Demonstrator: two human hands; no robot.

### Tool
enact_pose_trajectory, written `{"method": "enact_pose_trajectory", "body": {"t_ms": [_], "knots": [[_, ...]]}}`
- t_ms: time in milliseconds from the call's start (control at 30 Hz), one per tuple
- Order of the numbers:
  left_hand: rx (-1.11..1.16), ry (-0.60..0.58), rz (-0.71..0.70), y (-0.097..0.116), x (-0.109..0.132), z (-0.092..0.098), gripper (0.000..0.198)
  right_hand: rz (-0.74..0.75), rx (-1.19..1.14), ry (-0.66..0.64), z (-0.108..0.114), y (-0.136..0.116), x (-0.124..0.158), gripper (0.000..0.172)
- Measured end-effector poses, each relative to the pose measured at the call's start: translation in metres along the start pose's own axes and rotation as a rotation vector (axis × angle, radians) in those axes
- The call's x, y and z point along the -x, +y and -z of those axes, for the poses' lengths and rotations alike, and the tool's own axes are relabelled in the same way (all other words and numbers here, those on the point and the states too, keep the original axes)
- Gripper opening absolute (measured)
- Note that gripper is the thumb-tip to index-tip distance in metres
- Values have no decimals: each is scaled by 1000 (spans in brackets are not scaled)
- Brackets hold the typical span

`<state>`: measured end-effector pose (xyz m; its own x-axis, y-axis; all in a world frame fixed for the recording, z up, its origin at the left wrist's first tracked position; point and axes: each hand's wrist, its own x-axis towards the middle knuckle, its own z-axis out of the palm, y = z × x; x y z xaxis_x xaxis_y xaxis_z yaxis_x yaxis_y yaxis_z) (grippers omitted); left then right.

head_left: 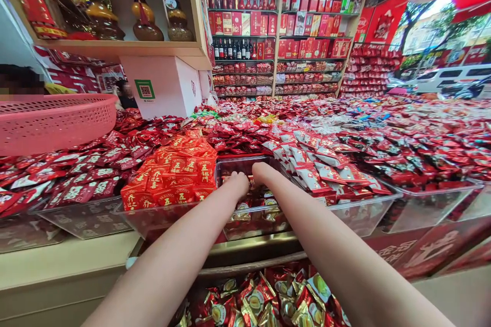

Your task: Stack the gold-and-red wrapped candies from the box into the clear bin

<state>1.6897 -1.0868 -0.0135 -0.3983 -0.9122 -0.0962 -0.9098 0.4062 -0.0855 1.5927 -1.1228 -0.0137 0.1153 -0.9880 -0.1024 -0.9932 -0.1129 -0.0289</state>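
Observation:
Both hands reach into a clear plastic bin (245, 232) in the middle of the display. Several red-and-gold wrapped candies (271, 210) lie low inside it. My left hand (238, 185) is near the bin's left side, its fingers bent down and mostly hidden behind the hand. Close beside it, my right hand (262, 173) dips in with its wrist bent; its fingers are out of sight. Whether either hand holds a candy cannot be seen. Below the bin is a basket (230, 269) heaped with similar red-and-gold wrapped candies (264, 296).
Orange-red wrapped sweets (172, 173) are heaped left of the bin, and red-and-white packets (318, 161) to its right. A pink plastic basket (57, 120) stands at left, near a person's head. Bottle shelves (241, 30) line the back; a cabinet (126, 46) overhangs the left.

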Motion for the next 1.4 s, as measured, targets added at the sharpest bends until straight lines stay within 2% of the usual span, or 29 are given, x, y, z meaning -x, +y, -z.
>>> {"method": "enact_pose_trajectory", "body": {"t_ms": [100,333,700,1067,1400], "knots": [[-27,14,-12,0,-1,-3,30,-13,-8,-28,-5,1,-1,25],[-54,-33,45,0,-8,-14,34,-46,-28,-33,-11,0,-5,26],[-71,71,43,3,-8,-8,30,-102,-54,-22,-11,0,-1,28],[-50,-5,-9,5,-6,-14,34,-100,-105,32,-10,0,4,32],[-51,11,-3,3,-8,-12,32,-133,-173,130,-9,-3,14,34]]}}
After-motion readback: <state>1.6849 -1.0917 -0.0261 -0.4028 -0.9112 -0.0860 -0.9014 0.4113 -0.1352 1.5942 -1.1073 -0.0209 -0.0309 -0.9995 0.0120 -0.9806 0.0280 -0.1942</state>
